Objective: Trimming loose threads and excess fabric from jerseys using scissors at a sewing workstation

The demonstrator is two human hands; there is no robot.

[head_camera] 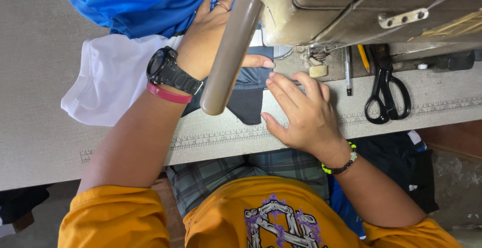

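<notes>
My left hand lies flat with spread fingers on blue and dark fabric on the sewing table, a black watch and a red band on its wrist. My right hand rests palm down beside the dark fabric piece, fingertips touching its edge near the presser foot of the beige sewing machine. A tan cylindrical handle hangs over the fabric between my hands. A white cloth lies to the left under my forearm.
Black scissors lie on the table at right, beside a pen and a yellow pencil. A ruler strip runs along the grey table's front edge. Dark garments hang below the table at right.
</notes>
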